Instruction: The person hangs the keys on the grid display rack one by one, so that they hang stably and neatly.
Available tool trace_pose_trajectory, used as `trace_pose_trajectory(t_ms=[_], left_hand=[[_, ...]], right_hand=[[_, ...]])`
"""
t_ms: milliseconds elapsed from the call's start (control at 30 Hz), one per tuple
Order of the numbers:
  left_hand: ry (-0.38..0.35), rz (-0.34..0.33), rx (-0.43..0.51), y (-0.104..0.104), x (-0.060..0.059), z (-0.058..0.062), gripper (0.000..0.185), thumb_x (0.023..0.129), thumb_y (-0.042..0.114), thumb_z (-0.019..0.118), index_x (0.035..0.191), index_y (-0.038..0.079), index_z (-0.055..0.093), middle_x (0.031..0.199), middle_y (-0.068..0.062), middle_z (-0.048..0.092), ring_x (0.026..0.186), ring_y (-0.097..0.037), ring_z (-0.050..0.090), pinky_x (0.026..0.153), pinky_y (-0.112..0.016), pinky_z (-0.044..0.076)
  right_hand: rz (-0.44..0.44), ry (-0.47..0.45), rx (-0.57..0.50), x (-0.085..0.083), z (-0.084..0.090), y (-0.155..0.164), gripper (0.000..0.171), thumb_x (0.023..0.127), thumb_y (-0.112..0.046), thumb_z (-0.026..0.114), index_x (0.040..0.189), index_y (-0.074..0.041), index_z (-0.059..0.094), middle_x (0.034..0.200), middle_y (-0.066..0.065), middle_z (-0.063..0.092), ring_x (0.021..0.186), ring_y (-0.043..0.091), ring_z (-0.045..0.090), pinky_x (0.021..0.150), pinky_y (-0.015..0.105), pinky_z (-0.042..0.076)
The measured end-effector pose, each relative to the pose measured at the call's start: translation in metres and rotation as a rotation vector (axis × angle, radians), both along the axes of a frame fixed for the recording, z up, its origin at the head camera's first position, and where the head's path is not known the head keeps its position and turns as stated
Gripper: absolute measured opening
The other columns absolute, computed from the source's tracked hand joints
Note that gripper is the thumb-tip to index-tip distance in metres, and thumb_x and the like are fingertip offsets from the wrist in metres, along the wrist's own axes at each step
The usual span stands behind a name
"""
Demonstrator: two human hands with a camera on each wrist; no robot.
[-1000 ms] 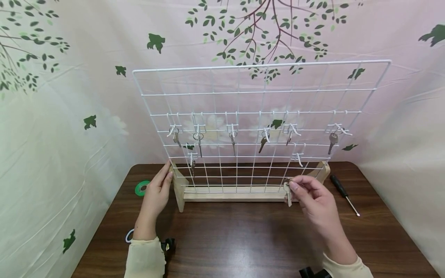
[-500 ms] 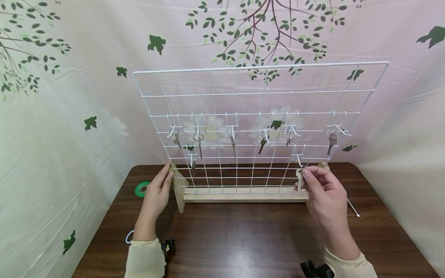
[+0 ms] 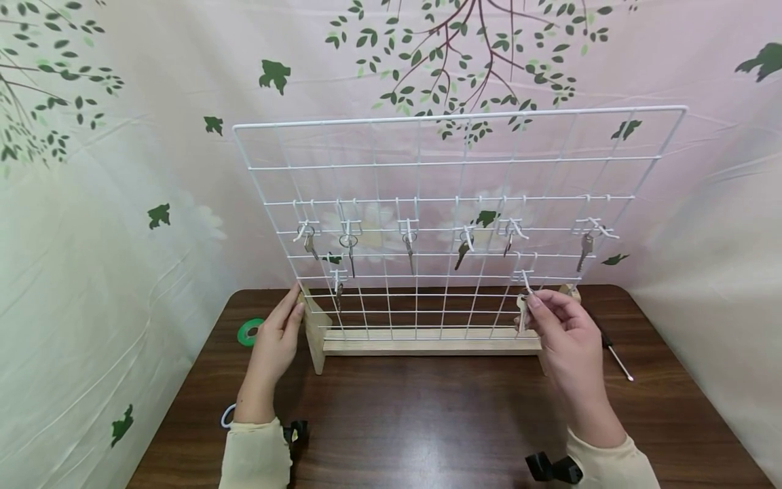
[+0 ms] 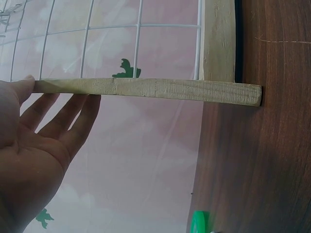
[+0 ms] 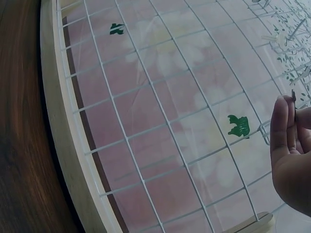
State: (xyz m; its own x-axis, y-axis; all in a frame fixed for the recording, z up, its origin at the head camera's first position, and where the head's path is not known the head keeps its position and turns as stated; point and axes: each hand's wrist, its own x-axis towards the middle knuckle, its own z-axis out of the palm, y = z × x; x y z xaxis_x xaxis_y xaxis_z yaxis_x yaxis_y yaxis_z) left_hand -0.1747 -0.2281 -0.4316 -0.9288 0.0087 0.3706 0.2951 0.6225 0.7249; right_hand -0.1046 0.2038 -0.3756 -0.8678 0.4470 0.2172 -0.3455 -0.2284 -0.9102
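A white wire grid rack (image 3: 440, 119) stands in a wooden base (image 3: 427, 348). My left hand (image 3: 273, 346) holds the base's left wooden side piece (image 4: 146, 88), thumb on one face and fingers on the other. Low on the right of the grid, my right hand (image 3: 571, 353) pinches a silver key (image 3: 521, 314) by its ring end, right at the tip of a white hook (image 3: 525, 277). The fingers partly hide the ring. In the right wrist view, the key's thin edge (image 5: 294, 102) shows at the fingertips.
Several keys hang on other hooks, including a key at the far right (image 3: 585, 250) and a dark key (image 3: 463, 252). A green tape roll (image 3: 241, 333) lies left of the base on the brown table (image 3: 421, 414). A screwdriver (image 3: 620, 361) lies at right, partly behind the right hand.
My right hand has carried the key up and slightly right from low before the grid to the lower right hook, then shifted slightly left. My left hand has stayed on the side piece.
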Motion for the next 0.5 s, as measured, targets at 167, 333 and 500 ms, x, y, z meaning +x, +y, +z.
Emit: trace_pose_trajectory(t_ms=[167, 333, 500], left_hand=[[-0.006, 0.000, 0.003, 0.0001, -0.0001, -0.0006, 0.050, 0.116, 0.027, 0.049, 0.165, 0.018, 0.044, 0.168, -0.013, 0.047, 0.152, -0.039, 0.050, 0.123, -0.059, 0.045], [0.000, -0.003, 0.005, 0.0001, -0.0010, -0.0018, 0.050, 0.116, 0.028, 0.049, 0.165, 0.018, 0.044, 0.169, -0.012, 0.047, 0.152, -0.038, 0.051, 0.122, -0.056, 0.046], [0.017, -0.002, -0.001, -0.0003, -0.0027, -0.0036, 0.050, 0.116, 0.028, 0.049, 0.165, 0.018, 0.044, 0.168, -0.012, 0.048, 0.151, -0.037, 0.052, 0.121, -0.054, 0.047]], right_hand=[[0.000, 0.026, 0.001, -0.0055, -0.0032, 0.0002, 0.005, 0.102, 0.006, 0.066, 0.105, 0.003, 0.068, 0.087, 0.003, 0.072, 0.070, 0.010, 0.070, 0.069, 0.019, 0.062], [-0.022, 0.024, 0.003, -0.0085, -0.0055, -0.0002, 0.005, 0.101, 0.006, 0.066, 0.104, 0.002, 0.068, 0.087, 0.003, 0.073, 0.070, 0.011, 0.071, 0.069, 0.019, 0.063], [-0.020, 0.021, 0.025, -0.0101, -0.0083, 0.0003, 0.006, 0.100, 0.008, 0.066, 0.105, 0.004, 0.067, 0.089, 0.005, 0.072, 0.070, 0.011, 0.074, 0.069, 0.022, 0.065]])
